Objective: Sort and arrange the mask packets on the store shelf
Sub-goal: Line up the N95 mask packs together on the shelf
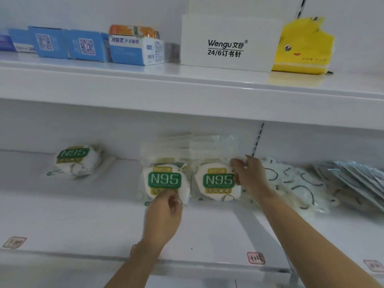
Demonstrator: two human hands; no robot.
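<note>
Two upright N95 mask packets stand side by side on the lower shelf (83, 215). My left hand (166, 210) pinches the bottom edge of the left packet (164, 175). At the right edge of the right packet (216, 181), my right hand (249, 175) grips the wrapper. More packets stand behind these two. Another stack of N95 packets (76, 161) lies tilted at the far left of the shelf.
To the right lie a heap of clear-wrapped masks (291, 183) and a fanned pile of silvery packets (353, 179). The upper shelf (145, 80) carries blue boxes (68, 44), a white staples carton (228, 42) and a yellow bag (303, 46). Price labels dot the lower shelf front.
</note>
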